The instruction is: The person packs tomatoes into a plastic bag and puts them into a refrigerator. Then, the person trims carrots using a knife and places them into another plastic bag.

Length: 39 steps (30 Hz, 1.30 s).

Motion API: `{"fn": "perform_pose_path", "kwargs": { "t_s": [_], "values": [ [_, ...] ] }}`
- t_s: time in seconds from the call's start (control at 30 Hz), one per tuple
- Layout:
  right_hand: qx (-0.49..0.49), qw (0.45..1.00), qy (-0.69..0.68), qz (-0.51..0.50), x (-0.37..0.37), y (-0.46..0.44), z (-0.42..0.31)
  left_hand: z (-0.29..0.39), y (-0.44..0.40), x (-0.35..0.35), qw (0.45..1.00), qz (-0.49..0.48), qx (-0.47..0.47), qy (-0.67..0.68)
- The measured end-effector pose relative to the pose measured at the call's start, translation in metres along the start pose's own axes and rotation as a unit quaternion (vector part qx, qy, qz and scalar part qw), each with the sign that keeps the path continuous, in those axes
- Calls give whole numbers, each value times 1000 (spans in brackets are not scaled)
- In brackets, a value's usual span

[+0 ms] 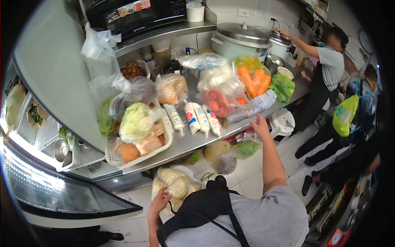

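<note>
My right hand (pixel 260 126) is at the front edge of the steel counter (pixel 187 145), fingers apart and holding nothing. Closest to it lies a plastic-wrapped bundle (pixel 258 105). Bags of tomatoes (pixel 214 102) and carrots (pixel 253 79) are just beyond. Low on the left, my left hand (pixel 160 200) hangs with loosely bent, parted fingers and nothing visible in it. Beside that hand, bags of pale yellowish food (pixel 175 183) rest near the floor. Several white tube-shaped packages (pixel 201 118) lie on the counter. A white basket (pixel 166 142) holds bagged lettuce (pixel 137 123) and wrapped packs.
A glass-fronted fridge door (pixel 78 185) stands open at left. More bagged vegetables (pixel 222 154) sit under the counter. Large lidded cookers (pixel 242 39) stand at the back. One co-worker (pixel 329 61) reaches toward a cooker; another person carries a yellow-green bag (pixel 346 115). A white stool (pixel 283 121) stands at right.
</note>
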State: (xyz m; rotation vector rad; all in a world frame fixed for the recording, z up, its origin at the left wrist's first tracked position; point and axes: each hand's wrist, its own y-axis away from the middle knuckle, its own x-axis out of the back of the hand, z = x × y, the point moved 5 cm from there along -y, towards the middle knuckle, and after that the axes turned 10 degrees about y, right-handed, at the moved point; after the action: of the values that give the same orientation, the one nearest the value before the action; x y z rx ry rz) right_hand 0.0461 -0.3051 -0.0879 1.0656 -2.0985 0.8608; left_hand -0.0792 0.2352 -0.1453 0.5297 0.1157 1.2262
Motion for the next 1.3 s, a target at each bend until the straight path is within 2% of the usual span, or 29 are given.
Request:
{"fn": "perform_pose_path", "kwargs": {
  "t_s": [0.03, 0.17, 0.23, 0.27, 0.3, 0.33, 0.37, 0.4, 0.47, 0.57, 0.6, 0.63, 0.67, 0.7, 0.77, 0.8, 0.87, 0.9, 1.0, 1.03, 1.07, 1.13, 1.2, 1.27, 1.3],
  "values": [
    [33, 999, 36, 23, 1, -24, -1, 14, -23, -10, 999, -17, -51, 5],
    [40, 977, 192, -80, 15, -83, -41, 147, -97, -70, 982, -84, -165, -36],
    [119, 954, 238, -140, 0, -98, -49, 217, -137, -103, 967, -83, -241, -24],
    [156, 937, 263, -168, -5, -105, -52, 240, -169, -119, 972, -80, -223, 2],
    [145, 932, 252, -216, -15, -115, -48, 287, -177, -134, 982, -42, -183, -5],
    [135, 931, 259, -218, -19, -125, -45, 311, -206, -150, 958, -3, -286, 31],
    [126, 930, 266, -220, -24, -133, -43, 321, -244, -166, 900, 56, -432, 21],
    [119, 929, 272, -220, -27, -139, -44, 338, -248, -181, 891, 110, -435, -67],
    [140, 958, 197, -154, -25, -151, -57, 366, -246, -199, 847, 216, -422, -241],
    [193, 976, 78, -66, 2, -187, -100, 361, -292, -182, 895, 90, -245, -362],
    [200, 975, 80, -57, 15, -199, -120, 356, -317, -151, 894, 187, -256, -316],
    [203, 975, 80, -46, 30, -209, -140, 384, -301, -117, 896, 225, -260, -281],
    [257, 964, 66, -27, 47, -212, -166, 405, -287, -84, 857, 288, -369, -215],
    [312, 949, 52, -7, 64, -210, -189, 437, -254, -68, 835, 266, -443, -187],
    [307, 952, 4, 1, 100, -202, -221, 465, -202, -61, 806, 330, -418, -258],
    [307, 951, -22, 6, 110, -199, -234, 472, -183, -54, 802, 333, -448, -212],
    [232, 932, -262, -97, 110, -198, -245, 479, -151, -39, 786, 337, -504, -119],
    [187, 896, -374, -153, 104, -195, -251, 478, -144, -31, 821, 323, -467, -46],
    [115, 824, -488, -263, 71, -179, -279, 472, -138, -23, 807, 314, -500, -17],
    [93, 816, -496, -282, 59, -175, -287, 474, -134, -30, 787, 314, -525, -74],
    [98, 799, -509, -304, 50, -166, -297, 470, -134, -37, 814, 311, -487, -65],
    [107, 766, -533, -343, 30, -139, -314, 463, -139, -42, 838, 253, -483, 12],
    [192, 765, -501, -356, 2, -100, -323, 456, -152, -40, 857, 231, -459, 28],
    [336, 816, -397, -250, -51, -81, -310, 444, -163, -43, 877, 205, -433, 11],
    [312, 823, -386, -277, -66, -79, -303, 436, -166, -46, 885, 194, -422, -14]
  ]
}}
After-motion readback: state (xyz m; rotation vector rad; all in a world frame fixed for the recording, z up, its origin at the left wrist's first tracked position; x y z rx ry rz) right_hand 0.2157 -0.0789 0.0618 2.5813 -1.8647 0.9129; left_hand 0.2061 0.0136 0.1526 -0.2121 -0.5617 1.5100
